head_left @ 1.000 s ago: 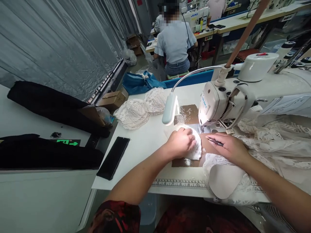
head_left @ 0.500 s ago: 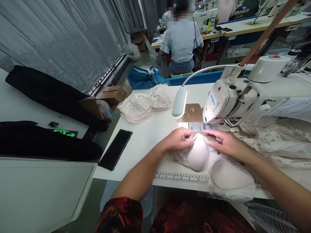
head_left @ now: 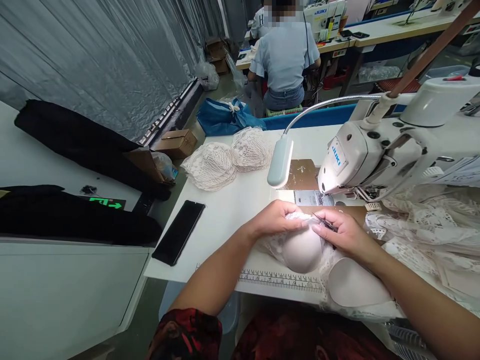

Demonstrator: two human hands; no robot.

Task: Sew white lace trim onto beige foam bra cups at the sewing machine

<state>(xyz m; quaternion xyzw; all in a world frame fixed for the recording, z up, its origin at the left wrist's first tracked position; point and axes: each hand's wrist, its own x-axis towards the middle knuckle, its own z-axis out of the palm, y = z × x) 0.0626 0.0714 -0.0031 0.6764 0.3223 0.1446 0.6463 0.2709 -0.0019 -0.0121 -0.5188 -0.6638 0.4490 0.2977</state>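
Note:
A pale lace bra (head_left: 302, 250) with smooth moulded cups lies at the table's front edge, one cup raised towards the sewing machine (head_left: 348, 155). My left hand (head_left: 278, 218) is closed, pinching the lace at the top edge of that cup. In my right hand (head_left: 343, 230) are small dark metal thread snips (head_left: 325, 223), their tips close to the pinched edge. The right fingertips are also against the fabric there. Just beyond both hands is the machine's needle plate (head_left: 309, 197). The second cup (head_left: 356, 282) rests below my right forearm.
Two lace cups (head_left: 210, 166) lie at the back left, with a black phone (head_left: 179, 232) nearer me. A lamp (head_left: 280, 161) on a bent neck hangs left of the machine head. More lace fabric (head_left: 431, 225) is heaped at right. A co-worker (head_left: 283, 60) sits ahead.
Both hands have drawn the bra's edge back from the needle area towards me. The right hand has turned inward, bringing the snips to the edge. The view has shifted slightly.

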